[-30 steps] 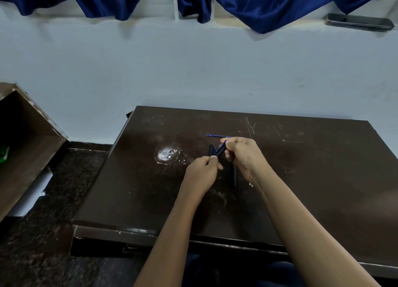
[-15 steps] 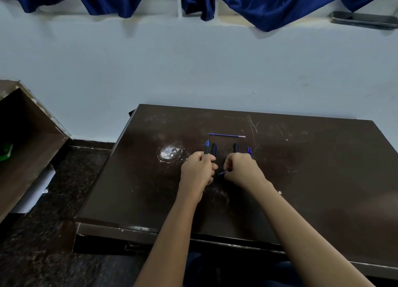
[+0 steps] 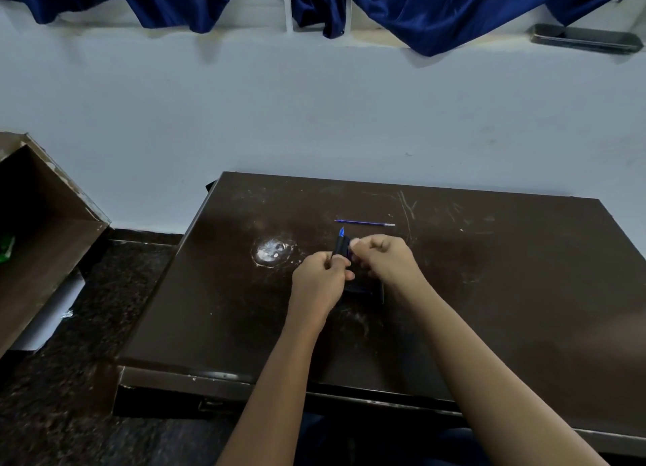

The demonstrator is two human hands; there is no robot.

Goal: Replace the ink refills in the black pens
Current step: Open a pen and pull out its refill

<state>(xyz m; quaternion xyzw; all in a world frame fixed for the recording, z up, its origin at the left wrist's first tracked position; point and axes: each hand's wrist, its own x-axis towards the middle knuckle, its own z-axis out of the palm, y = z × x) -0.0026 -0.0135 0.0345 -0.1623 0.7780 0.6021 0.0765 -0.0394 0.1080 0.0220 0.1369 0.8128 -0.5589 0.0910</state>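
Note:
My left hand (image 3: 320, 280) is closed around a black pen (image 3: 339, 244) held upright, its blue tip pointing away from me. My right hand (image 3: 382, 259) pinches the same pen's upper part from the right with thumb and forefinger. Below and between my hands, dark pens (image 3: 363, 287) lie on the brown table (image 3: 489, 291), partly hidden by my hands. A thin blue ink refill (image 3: 364, 223) lies crosswise on the table just beyond my hands.
A whitish round stain (image 3: 271, 250) marks the table left of my hands. An open brown cabinet (image 3: 42, 235) stands at the left over a dark speckled floor. Blue curtains (image 3: 419, 8) hang above the white wall; a metal tray (image 3: 583, 38) sits on the ledge.
Half a second ago each hand held pens apart, tips up. Now my hands have come together on one pen, and the other pens lie on the table.

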